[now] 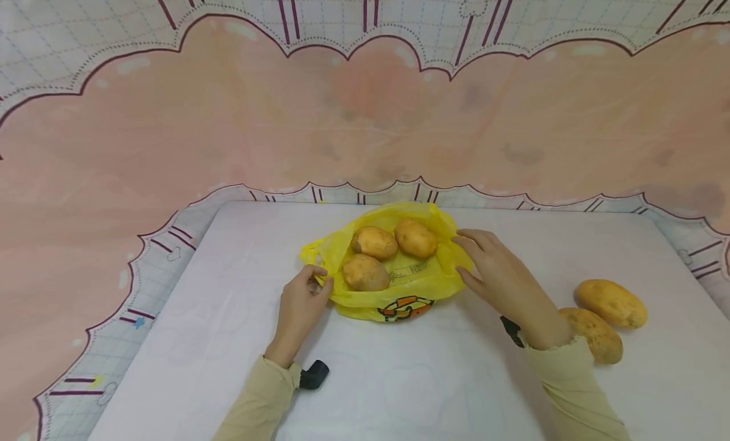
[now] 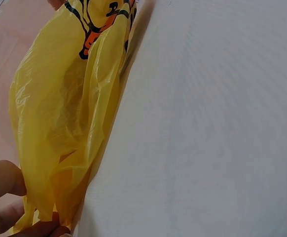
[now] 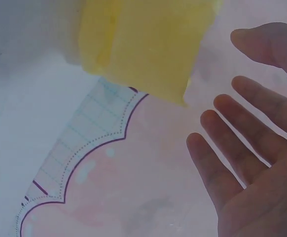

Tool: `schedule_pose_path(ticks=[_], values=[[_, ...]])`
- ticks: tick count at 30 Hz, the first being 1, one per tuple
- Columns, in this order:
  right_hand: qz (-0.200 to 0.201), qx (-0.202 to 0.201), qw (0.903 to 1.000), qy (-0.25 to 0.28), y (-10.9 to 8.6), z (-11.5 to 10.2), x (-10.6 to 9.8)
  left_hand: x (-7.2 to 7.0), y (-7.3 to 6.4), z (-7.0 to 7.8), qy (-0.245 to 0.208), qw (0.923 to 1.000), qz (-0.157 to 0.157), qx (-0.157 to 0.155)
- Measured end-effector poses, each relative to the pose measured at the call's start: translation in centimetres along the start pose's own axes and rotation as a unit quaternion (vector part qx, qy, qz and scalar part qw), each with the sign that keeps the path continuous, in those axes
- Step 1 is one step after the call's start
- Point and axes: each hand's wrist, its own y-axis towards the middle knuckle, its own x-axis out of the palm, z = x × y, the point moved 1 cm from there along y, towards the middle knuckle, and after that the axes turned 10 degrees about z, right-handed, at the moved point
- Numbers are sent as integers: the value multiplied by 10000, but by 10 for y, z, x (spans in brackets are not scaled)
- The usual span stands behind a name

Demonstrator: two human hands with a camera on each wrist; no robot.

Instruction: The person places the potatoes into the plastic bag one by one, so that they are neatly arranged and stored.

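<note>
A yellow plastic bag (image 1: 356,306) with a printed orange-and-black figure lies mouth up on the table. Three potatoes sit inside: one at the back left (image 1: 373,243), one at the back right (image 1: 416,238) and one in front (image 1: 365,273). At the bag's left end, my left hand (image 1: 300,309) pinches the plastic; its fingers (image 2: 5,178) show around the gathered edge in the left wrist view. My right hand (image 1: 502,273) is beside the bag's right rim. Its fingers are extended and spread in the right wrist view, with nothing held and a gap to the plastic.
On the white table (image 1: 188,339), two more potatoes lie to the right, one farther back (image 1: 611,303) and one partly behind my right forearm (image 1: 599,339). A patterned cloth backdrop (image 1: 319,124) rises behind the table's far edge.
</note>
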Motion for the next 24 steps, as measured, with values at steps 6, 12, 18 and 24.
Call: schedule_pose_path(ticks=[6, 12, 18, 24], values=[[174, -105, 9998, 26, -8, 5, -1, -1, 0, -1, -61, 10000, 20, -18], [236, -131, 9996, -110, -19, 10, -9, 1, 0, 1, -92, 10000, -14, 16], [259, -89, 9996, -85, -26, 13, -12, 0, 0, 0, -24, 10000, 30, -26], [473, -273, 9985, -99, -31, 15, -15, 0, 0, 0, -35, 10000, 15, 15]])
